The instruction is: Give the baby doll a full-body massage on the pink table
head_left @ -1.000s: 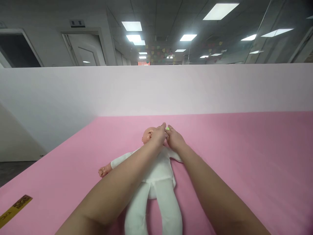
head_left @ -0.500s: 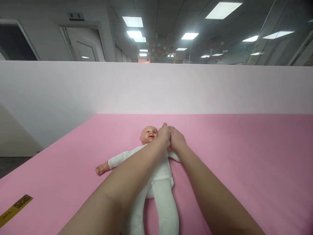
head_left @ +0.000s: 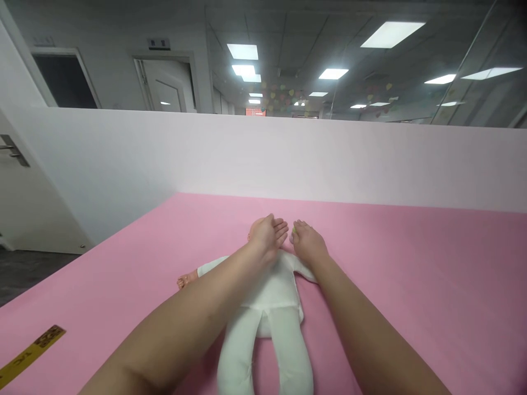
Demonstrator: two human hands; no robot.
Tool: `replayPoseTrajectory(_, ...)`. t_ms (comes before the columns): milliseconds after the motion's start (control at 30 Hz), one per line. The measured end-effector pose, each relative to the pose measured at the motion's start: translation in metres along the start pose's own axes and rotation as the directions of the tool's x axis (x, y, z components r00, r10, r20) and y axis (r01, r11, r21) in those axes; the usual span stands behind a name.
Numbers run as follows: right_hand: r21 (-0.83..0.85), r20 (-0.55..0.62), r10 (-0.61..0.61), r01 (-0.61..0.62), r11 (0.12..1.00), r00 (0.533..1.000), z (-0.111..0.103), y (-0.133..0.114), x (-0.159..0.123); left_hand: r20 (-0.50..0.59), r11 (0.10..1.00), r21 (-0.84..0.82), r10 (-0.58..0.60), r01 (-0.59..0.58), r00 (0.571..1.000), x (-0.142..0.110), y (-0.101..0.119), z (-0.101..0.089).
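A baby doll (head_left: 274, 291) in white clothing lies on its back, feet toward me. My left hand (head_left: 269, 236) is above the doll's head and hides most of the face. Its fingers are stretched out with the palm turned to the right, and nothing lies in it. Just right of it, my right hand (head_left: 308, 241) is curled, knuckles up, over the doll's shoulder side. At its fingertips shows a small object with a bright green part and a pale part; the rest of it is covered by the hand. A gap separates the two hands.
Pink sheeting (head_left: 395, 285) covers the surface under the doll. A low white wall (head_left: 288, 156) runs behind it, with glass above. Yellow tape with a printed code (head_left: 31, 354) is stuck at the lower left. A door (head_left: 28, 192) stands at the left.
My hands were together beside the doll's head and have come apart. The left one has opened and moved over the face; a small green-and-pale object now shows in the right. The view has shifted.
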State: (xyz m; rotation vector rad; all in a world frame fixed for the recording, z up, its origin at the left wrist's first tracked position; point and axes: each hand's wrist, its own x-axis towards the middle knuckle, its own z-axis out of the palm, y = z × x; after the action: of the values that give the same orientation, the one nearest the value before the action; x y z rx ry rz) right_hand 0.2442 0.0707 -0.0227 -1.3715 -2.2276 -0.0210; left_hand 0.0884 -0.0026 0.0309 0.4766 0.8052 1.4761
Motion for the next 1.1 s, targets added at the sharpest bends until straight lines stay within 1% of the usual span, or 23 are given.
replayPoseTrajectory(67,0.091,-0.050,-0.050,0.054,0.994,0.998,-0.014,-0.013,-0.006,0.007,1.000,-0.022,0.005,-0.005,1.000,-0.022,0.014,-0.024)
replayPoseTrajectory(100,0.153,-0.083,-0.092,0.103,0.983,0.992,-0.022,-0.025,-0.011,-0.011,0.999,-0.047,-0.007,0.006,1.000,-0.034,0.020,-0.035)
replayPoseTrajectory(167,0.287,-0.132,-0.204,0.235,0.929,0.970,-0.041,-0.057,-0.030,-0.021,0.994,-0.101,-0.032,0.030,0.999,-0.057,0.026,-0.053)
replayPoseTrajectory(200,0.342,-0.120,-0.294,0.317,0.885,0.948,-0.050,-0.077,-0.042,-0.037,0.991,-0.129,-0.045,0.039,0.998,-0.069,0.026,-0.059)
replayPoseTrajectory(233,0.388,-0.083,-0.391,0.391,0.835,0.917,-0.057,-0.097,-0.054,-0.039,0.987,-0.152,-0.055,0.049,0.998,-0.079,0.026,-0.063)
replayPoseTrajectory(267,0.417,-0.015,-0.484,0.446,0.792,0.875,-0.064,-0.115,-0.067,-0.058,0.983,-0.173,-0.065,0.054,0.996,-0.089,0.025,-0.065)
replayPoseTrajectory(300,0.447,0.074,-0.559,0.474,0.759,0.826,-0.068,-0.132,-0.079,-0.060,0.980,-0.187,-0.082,0.069,0.995,-0.097,0.024,-0.066)
replayPoseTrajectory(333,0.477,0.146,-0.614,0.489,0.730,0.776,-0.070,-0.145,-0.089,-0.056,0.977,-0.197,-0.094,0.081,0.994,-0.103,0.023,-0.066)
replayPoseTrajectory(367,0.493,0.188,-0.631,0.483,0.723,0.753,-0.070,-0.153,-0.096,-0.051,0.974,-0.206,-0.104,0.091,0.993,-0.107,0.023,-0.066)
replayPoseTrajectory(400,0.486,0.218,-0.624,0.472,0.736,0.750,-0.068,-0.158,-0.100,-0.035,0.971,-0.214,-0.112,0.102,0.993,-0.110,0.023,-0.065)
replayPoseTrajectory(433,0.472,0.239,-0.608,0.457,0.754,0.757,-0.066,-0.158,-0.102,-0.022,0.969,-0.223,-0.110,0.103,0.994,-0.112,0.025,-0.066)
replayPoseTrajectory(533,0.408,0.282,-0.550,0.420,0.810,0.786,-0.057,-0.148,-0.100,-0.036,0.967,-0.245,-0.084,0.073,0.996,-0.109,0.032,-0.072)
replayPoseTrajectory(600,0.403,0.298,-0.550,0.419,0.814,0.780,-0.055,-0.142,-0.098,-0.041,0.965,-0.257,-0.059,0.046,0.997,-0.105,0.037,-0.079)
replayPoseTrajectory(700,0.468,0.263,-0.602,0.446,0.763,0.754,-0.057,-0.144,-0.103,-0.040,0.961,-0.278,-0.025,0.013,0.999,-0.098,0.041,-0.092)
replayPoseTrajectory(800,0.562,0.204,-0.676,0.481,0.673,0.708,-0.060,-0.153,-0.111,-0.030,0.959,-0.283,-0.007,-0.001,1.000,-0.093,0.037,-0.098)
replayPoseTrajectory(867,0.592,0.192,-0.710,0.497,0.635,0.678,-0.060,-0.157,-0.114,-0.011,0.961,-0.277,-0.001,-0.002,1.000,-0.095,0.032,-0.097)
replayPoseTrajectory(933,0.584,0.195,-0.713,0.505,0.636,0.673,-0.057,-0.159,-0.115,-0.001,0.963,-0.270,0.002,-0.002,1.000,-0.100,0.027,-0.090)
replayPoseTrajectory(1000,0.544,0.188,-0.694,0.515,0.663,0.695,-0.054,-0.159,-0.113,-0.007,0.965,-0.262,-0.006,0.004,1.000,-0.108,0.023,-0.080)
replayPoseTrajectory(1100,0.455,0.160,-0.652,0.531,0.715,0.741,-0.049,-0.157,-0.107,-0.005,0.967,-0.254,-0.035,0.032,0.999,-0.118,0.023,-0.067)
